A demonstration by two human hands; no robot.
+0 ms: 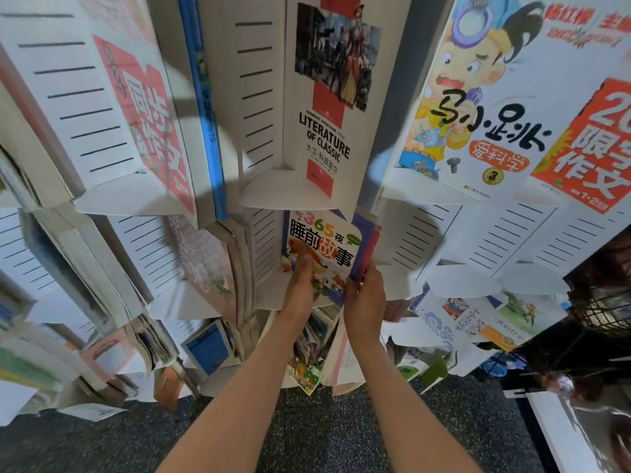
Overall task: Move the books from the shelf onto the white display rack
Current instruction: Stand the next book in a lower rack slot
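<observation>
A picture book with a white cover and "365" in coloured digits (pixel 327 240) stands in a middle pocket of the white display rack (pixel 269 186). My left hand (pixel 300 285) lies flat against the lower left of its cover, fingers straight. My right hand (pixel 363 295) grips the book's right edge, thumb at the front. Directly above, a "Literature of Classic" book (pixel 327 124) stands in the upper pocket.
The rack's slotted white panels hold many other books: a red-and-white one (pixel 146 124) upper left, a cartoon-boy cover (pixel 478 107) upper right, more on the lower tiers. Dark speckled floor (pixel 307 435) lies below. A dark wire object (pixel 601 302) stands at right.
</observation>
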